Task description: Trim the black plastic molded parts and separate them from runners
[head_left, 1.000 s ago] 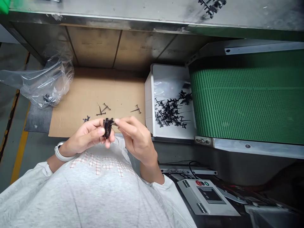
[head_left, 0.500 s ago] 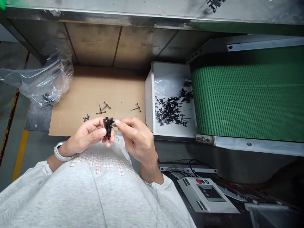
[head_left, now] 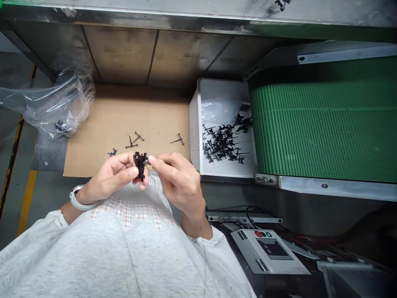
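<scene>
My left hand [head_left: 114, 178] is closed around a black plastic part [head_left: 140, 165] with several prongs, held up in front of my shirt between thumb and fingers. My right hand [head_left: 181, 180] pinches a small thin object [head_left: 146, 162] against the right side of that part; the fingers mostly hide it, so its kind cannot be made out. Beyond the hands, black T-shaped plastic sprues [head_left: 132, 143] lie on a cardboard sheet [head_left: 164, 111]. A small black clip-like piece [head_left: 112, 152] rests just past my left fingers.
On the right, a white bin [head_left: 194, 128] holds a pile of black plastic pieces [head_left: 223, 142]. Next to it stands a green conveyor belt [head_left: 322, 128]. A clear plastic bag [head_left: 71, 99] with black pieces lies at left. A control box [head_left: 273, 252] sits at lower right.
Both hands stay nearly in place with the black part between them. The part is slightly tilted, and the whole view has shifted a little.
</scene>
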`<state>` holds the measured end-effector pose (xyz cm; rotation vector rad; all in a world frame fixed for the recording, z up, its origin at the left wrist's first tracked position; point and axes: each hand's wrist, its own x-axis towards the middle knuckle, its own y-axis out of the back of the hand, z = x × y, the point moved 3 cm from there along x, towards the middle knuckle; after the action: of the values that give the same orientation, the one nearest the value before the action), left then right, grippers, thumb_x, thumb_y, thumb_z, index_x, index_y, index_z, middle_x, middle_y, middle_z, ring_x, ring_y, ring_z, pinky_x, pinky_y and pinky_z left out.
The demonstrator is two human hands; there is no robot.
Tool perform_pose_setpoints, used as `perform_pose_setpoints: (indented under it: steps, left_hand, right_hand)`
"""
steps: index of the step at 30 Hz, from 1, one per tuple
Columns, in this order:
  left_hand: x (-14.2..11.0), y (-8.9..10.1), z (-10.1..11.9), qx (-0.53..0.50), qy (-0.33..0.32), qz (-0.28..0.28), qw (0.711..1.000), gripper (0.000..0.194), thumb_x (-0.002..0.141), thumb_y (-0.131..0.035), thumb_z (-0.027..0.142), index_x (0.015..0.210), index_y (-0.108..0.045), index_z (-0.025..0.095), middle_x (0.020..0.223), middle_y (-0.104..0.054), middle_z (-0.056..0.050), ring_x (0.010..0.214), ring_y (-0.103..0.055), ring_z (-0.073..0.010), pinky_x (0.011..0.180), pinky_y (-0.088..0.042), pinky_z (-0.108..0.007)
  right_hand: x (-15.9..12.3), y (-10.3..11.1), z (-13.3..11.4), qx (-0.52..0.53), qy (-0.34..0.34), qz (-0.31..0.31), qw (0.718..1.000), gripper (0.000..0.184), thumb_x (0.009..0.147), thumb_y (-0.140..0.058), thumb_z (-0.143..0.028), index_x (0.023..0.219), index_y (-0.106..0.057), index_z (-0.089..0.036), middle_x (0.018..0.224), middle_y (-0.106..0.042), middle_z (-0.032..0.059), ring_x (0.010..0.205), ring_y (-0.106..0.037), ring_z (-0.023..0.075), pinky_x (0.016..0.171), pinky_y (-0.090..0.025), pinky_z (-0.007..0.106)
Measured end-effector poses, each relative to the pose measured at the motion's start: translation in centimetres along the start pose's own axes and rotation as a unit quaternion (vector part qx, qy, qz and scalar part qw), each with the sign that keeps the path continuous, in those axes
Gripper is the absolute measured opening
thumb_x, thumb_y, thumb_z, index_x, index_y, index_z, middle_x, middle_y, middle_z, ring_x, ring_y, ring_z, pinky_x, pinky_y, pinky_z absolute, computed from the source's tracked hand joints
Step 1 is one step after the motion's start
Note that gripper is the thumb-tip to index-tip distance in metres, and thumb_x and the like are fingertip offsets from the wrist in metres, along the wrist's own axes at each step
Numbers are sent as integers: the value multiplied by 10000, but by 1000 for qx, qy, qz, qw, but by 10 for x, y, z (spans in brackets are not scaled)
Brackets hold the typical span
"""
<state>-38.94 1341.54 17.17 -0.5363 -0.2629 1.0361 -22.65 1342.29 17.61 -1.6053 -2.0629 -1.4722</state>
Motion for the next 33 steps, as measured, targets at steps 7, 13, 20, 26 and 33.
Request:
perform_pose_setpoints:
  steps: [7,13,20,26,33]
  left_hand:
    - [2,-2,-1,-30,-4,2,1000,229,929,-609,307,795,-531,139,722,-615,-17,643,-584,-67,598,-415,-168]
    - [3,-3,-1,-42,-2,7,999,238,916,-622,315,784,-526,142,730,-623,-23,614,-568,-70,568,-411,-172]
    - [3,-3,1,-53,1,-5,999,225,929,-605,304,787,-548,138,717,-619,-17,615,-576,-68,573,-418,-169]
    - [2,-2,0,-74,-6,3,997,221,937,-592,293,790,-589,129,725,-631,-22,604,-572,-55,585,-432,-152]
    - [2,-4,2,-83,-6,-1,997,229,938,-589,306,786,-565,137,686,-594,-5,595,-551,-53,604,-436,-151]
  right_hand:
    - [0,-3,0,30,-13,0,999,496,863,-501,38,1263,-566,-248,880,-627,22,749,-573,119,616,-488,248]
    - [0,-3,-1,55,-21,2,998,485,858,-510,45,1243,-575,-242,893,-628,23,759,-584,115,606,-493,237]
    - [1,-3,-1,109,-30,43,993,381,879,-557,13,1182,-564,-219,874,-673,11,756,-629,106,607,-506,242]
    - [-3,-1,-5,1,30,105,994,385,881,-546,-11,1180,-570,-253,927,-705,37,762,-635,132,578,-514,272]
    - [3,-2,-10,-48,71,119,989,243,849,-548,10,950,-630,-195,901,-623,66,745,-572,138,542,-479,285]
